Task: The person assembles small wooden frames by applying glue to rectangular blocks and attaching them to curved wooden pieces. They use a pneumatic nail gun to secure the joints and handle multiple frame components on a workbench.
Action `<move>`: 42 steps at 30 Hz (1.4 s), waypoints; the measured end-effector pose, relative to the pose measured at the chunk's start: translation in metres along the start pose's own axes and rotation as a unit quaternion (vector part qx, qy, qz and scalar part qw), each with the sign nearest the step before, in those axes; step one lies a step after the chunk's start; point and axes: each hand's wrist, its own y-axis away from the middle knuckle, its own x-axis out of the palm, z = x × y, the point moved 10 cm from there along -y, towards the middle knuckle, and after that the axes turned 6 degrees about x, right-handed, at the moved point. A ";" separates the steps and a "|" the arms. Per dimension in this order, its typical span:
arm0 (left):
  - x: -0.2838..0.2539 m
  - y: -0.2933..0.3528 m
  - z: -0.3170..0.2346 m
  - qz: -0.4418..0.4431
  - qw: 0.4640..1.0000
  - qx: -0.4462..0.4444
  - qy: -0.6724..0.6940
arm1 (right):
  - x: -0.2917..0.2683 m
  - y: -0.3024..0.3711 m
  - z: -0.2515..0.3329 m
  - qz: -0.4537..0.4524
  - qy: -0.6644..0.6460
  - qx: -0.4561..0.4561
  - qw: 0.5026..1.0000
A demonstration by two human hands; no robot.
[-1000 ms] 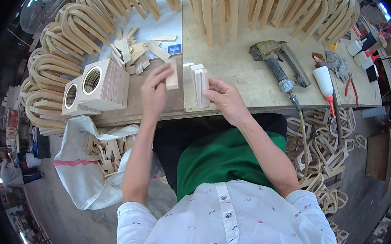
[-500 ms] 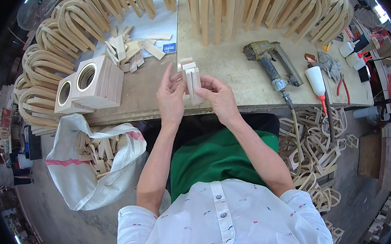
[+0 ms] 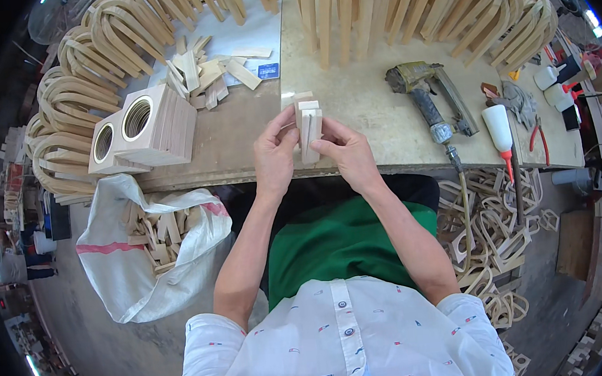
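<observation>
Between my two hands, near the front edge of the workbench, stand small pale wooden pieces (image 3: pixel 311 131) pressed together upright; a thin line or gap runs down the face toward me. My left hand (image 3: pixel 275 154) closes on their left side, thumb in front. On the right side my right hand (image 3: pixel 349 154) grips them with its thumb on the near face. The far fingers are partly hidden behind the wood. To the right of my hands a nail gun (image 3: pixel 428 102) lies on the bench, its hose hanging over the edge.
Rows of bent wooden frames (image 3: pixel 116 36) line the bench's back. Left are loose wood strips (image 3: pixel 205 71), stacked boards with round holes (image 3: pixel 160 129), and a white sack (image 3: pixel 120 290) of offcuts. Right are a glue bottle (image 3: pixel 498 129), pliers (image 3: pixel 539 140) and, below, piled wooden loops (image 3: pixel 498 228).
The whole view has shifted slightly. Both hands still hold the wooden pieces, which sit a little farther right and lower; my left fingers have drawn in closer against them.
</observation>
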 end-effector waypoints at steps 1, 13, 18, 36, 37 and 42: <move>0.000 0.000 0.001 0.009 1.000 -0.006 0.000 | -0.001 -0.001 -0.001 0.003 -0.003 0.003 1.000; -0.062 -0.147 -0.004 -0.039 0.734 0.045 -0.676 | -0.015 0.001 -0.008 0.001 -0.005 0.024 1.000; -0.084 -0.165 0.020 -0.014 0.738 -0.012 -0.674 | -0.018 0.006 0.000 0.001 -0.009 0.009 1.000; 0.010 0.001 -0.007 0.245 0.951 -0.119 0.145 | 0.017 0.026 0.021 0.109 -0.075 0.028 0.991; 0.013 0.002 -0.008 0.251 0.949 -0.119 0.151 | 0.015 0.028 0.022 0.106 -0.077 0.026 0.991; 0.014 0.007 -0.004 0.246 0.946 -0.125 0.169 | 0.012 0.032 0.022 0.101 -0.082 0.027 0.991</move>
